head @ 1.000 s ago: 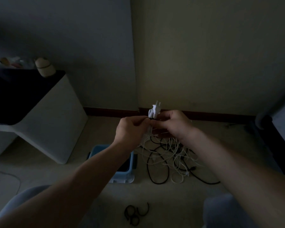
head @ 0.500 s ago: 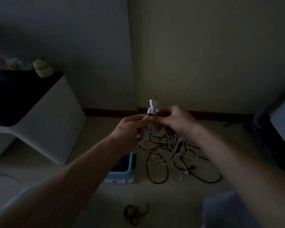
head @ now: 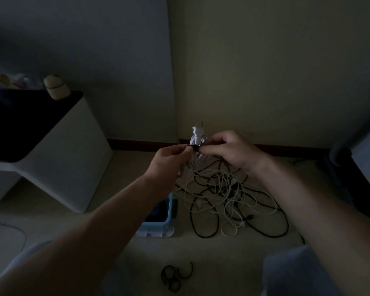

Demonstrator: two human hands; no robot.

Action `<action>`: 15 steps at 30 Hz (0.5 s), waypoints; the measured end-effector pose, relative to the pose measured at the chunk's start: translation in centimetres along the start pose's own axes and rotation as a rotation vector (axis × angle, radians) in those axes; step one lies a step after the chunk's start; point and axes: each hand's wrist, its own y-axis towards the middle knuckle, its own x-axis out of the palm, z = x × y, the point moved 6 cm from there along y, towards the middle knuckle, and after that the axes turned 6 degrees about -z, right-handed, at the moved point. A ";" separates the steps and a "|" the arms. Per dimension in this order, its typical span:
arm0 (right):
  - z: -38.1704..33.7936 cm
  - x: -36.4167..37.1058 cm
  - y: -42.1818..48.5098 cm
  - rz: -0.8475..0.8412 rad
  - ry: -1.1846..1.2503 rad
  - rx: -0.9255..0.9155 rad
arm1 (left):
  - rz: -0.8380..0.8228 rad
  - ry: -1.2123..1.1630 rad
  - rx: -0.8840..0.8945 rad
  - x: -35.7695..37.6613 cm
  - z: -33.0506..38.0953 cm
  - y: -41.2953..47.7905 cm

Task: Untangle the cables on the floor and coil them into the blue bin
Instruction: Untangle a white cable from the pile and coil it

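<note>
At the far left of the dim room, a white cabinet (head: 73,159) with a dark top stands by the wall, and a rounded pale object (head: 56,87) sits on its back corner. On the floor in front of it, near the frame's edge, lies a thin cord (head: 13,228). Moving right, the left hand (head: 169,161) is raised in front of the corner of the walls, its thumb and forefinger pinching one end of a black strap (head: 192,148); whether its lower fingers also hold anything is too dark to tell. Under the left forearm, the blue bin (head: 158,224) stands on the floor, partly hidden, with something dark inside. The black strap crosses a gathered white cable (head: 195,159), whose white plug (head: 198,133) stands upright just above the strap, prongs up. The right hand (head: 229,152) meets the left at the strap, fingers curled and fingertips pinching its other end. Below both hands, just right of the bin, a tangle of cables (head: 233,197), white and black loops mixed, is spread on the floor. Nearer the camera, a few loose black ties (head: 175,276) lie on the floor between the person's knees. A dark red baseboard (head: 141,144) runs along the wall behind, and dark furniture (head: 361,167) fills the right edge
</note>
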 end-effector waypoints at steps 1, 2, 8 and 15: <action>-0.1 0.0 0.0 0.013 -0.023 -0.005 | 0.026 0.025 0.016 -0.2 0.0 0.0; -0.2 0.1 -0.1 0.021 -0.045 -0.012 | 0.058 0.048 0.025 -0.4 0.0 0.1; -0.8 0.4 -0.4 0.028 -0.119 -0.061 | 0.149 0.213 0.074 -0.8 -0.1 -0.1; -1.2 0.7 -0.6 0.147 -0.320 -0.145 | 0.204 0.308 0.061 -0.3 0.1 -0.7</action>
